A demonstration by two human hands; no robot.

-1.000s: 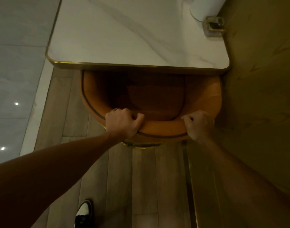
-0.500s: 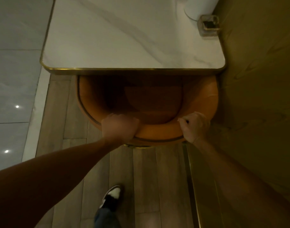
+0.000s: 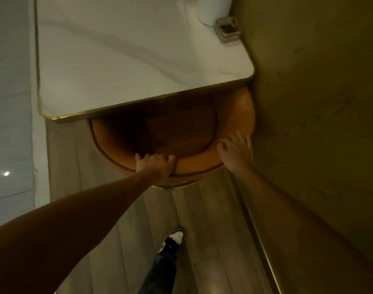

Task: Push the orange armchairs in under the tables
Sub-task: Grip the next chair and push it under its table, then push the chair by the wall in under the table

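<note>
Now our right hand [image 3: 236, 151] has let go, fingers spread flat on the orange armchair [image 3: 232, 124] | left hand [image 3: 157, 165] still curled over its backrest, centre frame | seat front hidden under the marble table [image 3: 122, 66] | white object cut off, upper right.

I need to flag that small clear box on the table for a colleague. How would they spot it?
Start at the white marble table with the gold rim. Follow it to its far corner against the brownish wall. The small clear box sits there beside a white cylindrical object, and alone is see-through with something dark inside.
</note>
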